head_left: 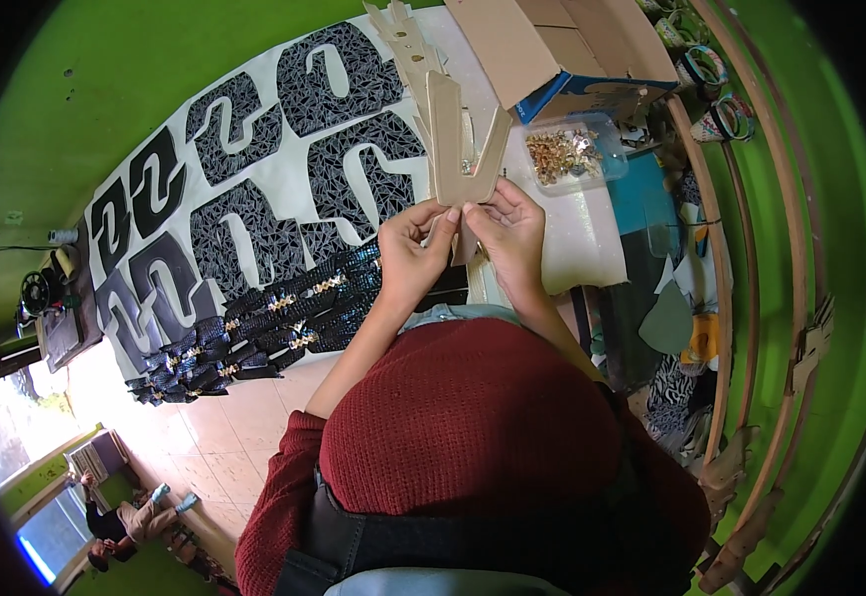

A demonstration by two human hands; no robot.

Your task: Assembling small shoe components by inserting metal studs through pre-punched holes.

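Both my hands pinch a beige V-shaped strap piece (461,187) by its lower bend, above the near edge of the table. Its two arms point up and away from me. My left hand (416,246) has thumb and fingers closed on the left side of the bend. My right hand (514,233) pinches the right side, thumb in front. Below the bend a narrow beige flap (465,241) hangs between the hands. More beige strips (405,42) with small metal fittings lie just beyond the piece.
Black patterned cut-out panels (234,124) cover the white table at left, with shiny black bow-like strips (284,308) nearer me. A clear tub of gold-coloured fittings (564,157) and a cardboard box (572,50) stand at right. Wooden rails (786,199) line the right wall. Another person (135,521) is at lower left.
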